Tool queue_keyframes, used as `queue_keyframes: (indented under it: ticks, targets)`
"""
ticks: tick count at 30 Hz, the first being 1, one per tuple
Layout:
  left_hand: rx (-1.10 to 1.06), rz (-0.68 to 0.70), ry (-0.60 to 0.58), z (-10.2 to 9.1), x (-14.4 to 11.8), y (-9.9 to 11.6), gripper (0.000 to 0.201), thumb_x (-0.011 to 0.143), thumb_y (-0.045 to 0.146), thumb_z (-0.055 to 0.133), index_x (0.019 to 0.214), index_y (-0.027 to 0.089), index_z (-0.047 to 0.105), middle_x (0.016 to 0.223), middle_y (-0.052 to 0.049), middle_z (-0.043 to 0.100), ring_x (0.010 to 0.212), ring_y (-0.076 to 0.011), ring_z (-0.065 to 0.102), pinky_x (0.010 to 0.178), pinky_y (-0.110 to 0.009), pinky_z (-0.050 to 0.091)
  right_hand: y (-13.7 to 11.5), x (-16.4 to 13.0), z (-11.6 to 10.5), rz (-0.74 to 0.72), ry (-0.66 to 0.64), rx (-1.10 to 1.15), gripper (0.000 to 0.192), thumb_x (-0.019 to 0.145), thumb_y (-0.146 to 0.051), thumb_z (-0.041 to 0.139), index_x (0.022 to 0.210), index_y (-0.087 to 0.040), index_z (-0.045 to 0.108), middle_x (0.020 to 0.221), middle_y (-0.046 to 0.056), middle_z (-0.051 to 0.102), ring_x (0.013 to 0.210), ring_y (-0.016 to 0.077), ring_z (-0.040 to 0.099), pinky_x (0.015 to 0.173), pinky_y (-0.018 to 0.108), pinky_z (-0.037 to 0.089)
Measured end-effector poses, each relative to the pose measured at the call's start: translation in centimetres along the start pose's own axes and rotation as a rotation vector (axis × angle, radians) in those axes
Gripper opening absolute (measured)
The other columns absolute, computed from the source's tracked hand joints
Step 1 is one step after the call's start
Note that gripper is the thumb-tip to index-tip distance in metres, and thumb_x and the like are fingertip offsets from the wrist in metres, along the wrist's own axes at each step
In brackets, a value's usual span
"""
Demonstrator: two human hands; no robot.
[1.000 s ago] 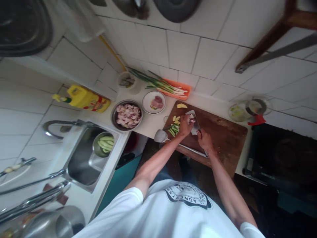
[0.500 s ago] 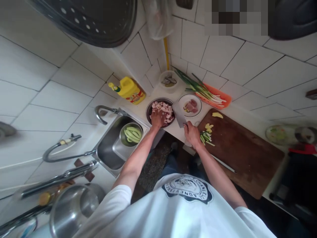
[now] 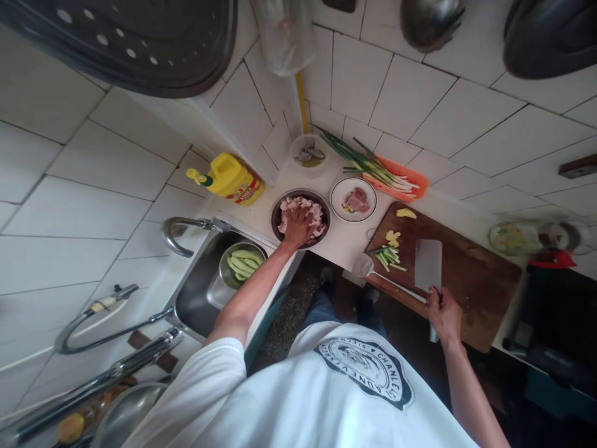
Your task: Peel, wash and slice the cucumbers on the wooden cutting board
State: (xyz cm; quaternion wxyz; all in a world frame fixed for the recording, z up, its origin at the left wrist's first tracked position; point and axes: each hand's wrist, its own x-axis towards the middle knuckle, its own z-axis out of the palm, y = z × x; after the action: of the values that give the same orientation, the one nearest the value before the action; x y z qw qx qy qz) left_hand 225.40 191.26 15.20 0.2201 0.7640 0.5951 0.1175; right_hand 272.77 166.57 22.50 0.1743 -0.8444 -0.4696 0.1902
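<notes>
Reaching across the counter, I have my left hand [image 3: 298, 225] down in the round metal bowl [image 3: 276, 214] of raw, pale pink meat pieces [image 3: 311, 210], fingers curled into the heap, though I cannot tell whether they have closed on any. My right hand [image 3: 444, 314] is wrapped tight round the handle of the cleaver [image 3: 428, 266], whose broad rectangular steel blade lies flat on the dark wooden cutting board [image 3: 471, 280]. Near the blade sit thin green strips [image 3: 387, 256] and small yellow slices [image 3: 392, 236]. The yellow plastic bottle [image 3: 231, 179] behind the bowl carries a red label, its writing too small to read. On my white shirt the round printed emblem [image 3: 364, 368] has lettering, upside down from here; I can make out "CHANEL". A white plate [image 3: 353, 200] beside the bowl holds a few pink slices.
</notes>
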Motion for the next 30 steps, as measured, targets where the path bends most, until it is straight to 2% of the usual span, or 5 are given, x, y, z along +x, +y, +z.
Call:
queue_keyframes:
  ticks: [10, 14, 18, 22, 30]
  targets:
    - [0.083, -0.028, 0.083, 0.9, -0.2, 1.3, 0.068, 0.103, 0.042, 0.063, 0.164, 0.017, 0.045, 0.182, -0.015, 0.028, 0.17, -0.0394, 0.01, 0.134, -0.071, -0.003, 2.7, -1.5, -1.2, 0.153, 0.107, 0.145, 0.046, 0.099, -0.068, 0.046, 0.093, -0.024, 0.06, 0.071, 0.005, 0.069, 0.063, 0.0241, 0.067, 0.064, 0.033, 0.049]
    - [0.049, 0.108, 0.083, 2.6, -2.4, 7.9, 0.061, 0.104, 0.042, 0.06, 0.16, 0.02, 0.051, 0.18, -0.014, 0.031, 0.169, -0.0372, 0.017, 0.138, -0.064, 0.011, 5.4, -1.9, -1.8, 0.145, 0.1, 0.107, 0.051, 0.103, -0.067, 0.042, 0.104, -0.022, 0.064, 0.078, 0.007, 0.071, 0.069, 0.0253, 0.068, 0.069, 0.034, 0.05]
    - [-0.02, 0.39, -0.264, 7.1, -6.2, 19.0, 0.037, 0.108, 0.034, 0.051, 0.137, 0.024, 0.071, 0.153, -0.016, 0.062, 0.149, -0.0368, 0.049, 0.125, -0.057, 0.039, 8.6, -1.7, -2.3, 0.095, 0.076, -0.044, 0.057, 0.106, -0.064, 0.036, 0.109, -0.019, 0.071, 0.089, 0.014, 0.074, 0.085, 0.0297, 0.069, 0.076, 0.036, 0.048]
    - [0.08, 0.496, -0.429, 13.4, -7.9, 27.3, 0.036, 0.1, 0.011, 0.053, 0.13, 0.016, 0.072, 0.137, -0.021, 0.069, 0.138, -0.038, 0.056, 0.115, -0.055, 0.045, 11.7, -0.2, -2.5, 0.081, 0.069, -0.194, 0.05, 0.108, -0.051, 0.038, 0.118, -0.017, 0.073, 0.103, 0.017, 0.074, 0.092, 0.0298, 0.067, 0.08, 0.037, 0.046]
    - [0.272, 0.442, -0.416, 19.4, -8.2, 29.4, 0.036, 0.1, 0.003, 0.049, 0.123, 0.015, 0.073, 0.129, -0.019, 0.07, 0.13, -0.0348, 0.062, 0.108, -0.05, 0.047, 19.7, 7.7, -1.8, -0.02, 0.076, -0.392, 0.056, 0.099, -0.027, 0.047, 0.151, -0.009, 0.057, 0.13, 0.026, 0.063, 0.117, 0.0381, 0.058, 0.098, 0.05, 0.047]
